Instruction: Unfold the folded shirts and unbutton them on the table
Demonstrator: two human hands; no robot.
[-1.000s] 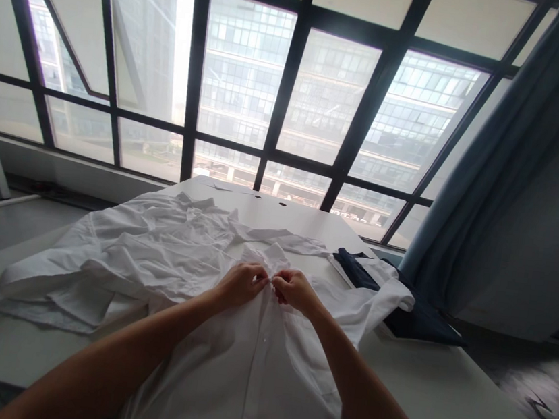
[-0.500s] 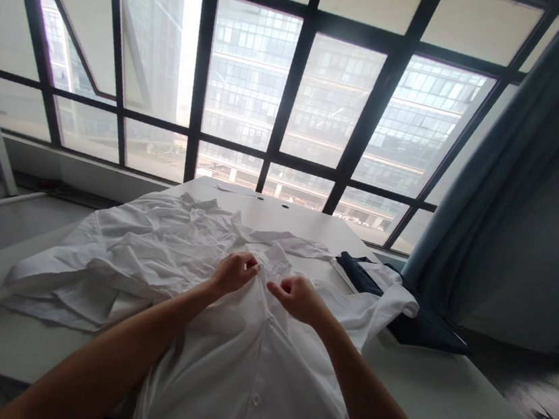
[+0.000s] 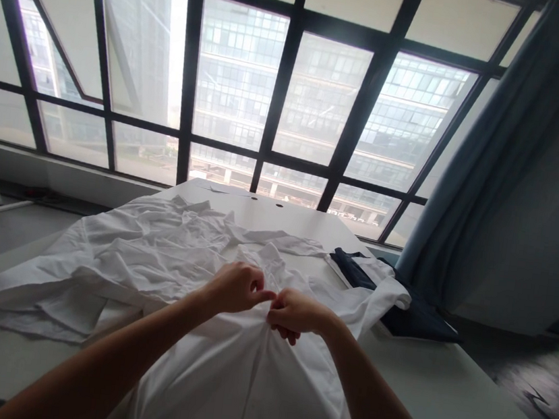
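Both hands meet mid-table, left hand [image 3: 238, 289] and right hand [image 3: 294, 313] touching, each pinching the front placket of the white shirt [image 3: 243, 375] spread on the white table [image 3: 459, 408] beneath them, crumpled white garments [image 3: 120, 258] just left.

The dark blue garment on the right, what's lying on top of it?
A white shirt sleeve drapes across the dark blue garment, covering its middle. What the garment is like beneath the sleeve cannot be seen.
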